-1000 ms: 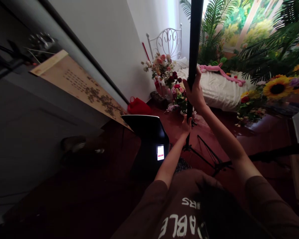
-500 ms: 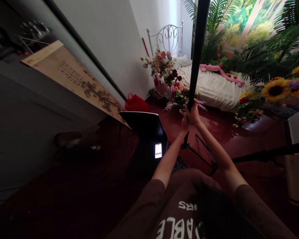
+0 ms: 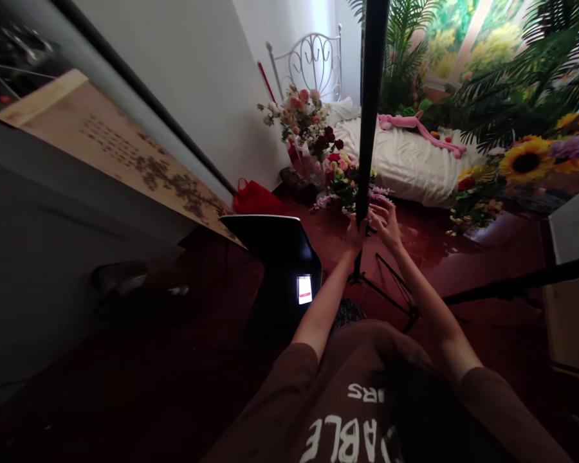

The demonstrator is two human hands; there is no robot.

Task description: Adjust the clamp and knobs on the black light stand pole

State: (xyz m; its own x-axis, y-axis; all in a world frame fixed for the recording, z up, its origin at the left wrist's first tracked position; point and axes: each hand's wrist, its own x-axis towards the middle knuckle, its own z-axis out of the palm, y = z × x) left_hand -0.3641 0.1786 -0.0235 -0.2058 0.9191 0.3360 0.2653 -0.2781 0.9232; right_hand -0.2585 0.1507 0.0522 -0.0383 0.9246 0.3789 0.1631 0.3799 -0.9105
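A black light stand point(image 3: 369, 116) rises in front of me, its upper end beyond the top of the view and its tripod legs point(image 3: 390, 299) spread on the floor. My left hand point(image 3: 354, 236) is wrapped round the pole from its left side. Just right of the pole is my right hand point(image 3: 385, 222), its fingers loosely spread and bent beside a small dark knob point(image 3: 370, 229). Whether those fingertips touch the knob I cannot tell.
Left of my arms is a black chair point(image 3: 275, 241) with a lit phone point(image 3: 305, 289) on it. A hanging scroll point(image 3: 125, 151) slants across the left. Ahead are bunched flowers point(image 3: 302, 119) and a white-covered bed point(image 3: 400, 161). Another black pole point(image 3: 521, 283) juts in from the right.
My right hand has let go of the pole and opened a little to its right. My left hand has stayed on the pole. The whole view has shifted slightly.
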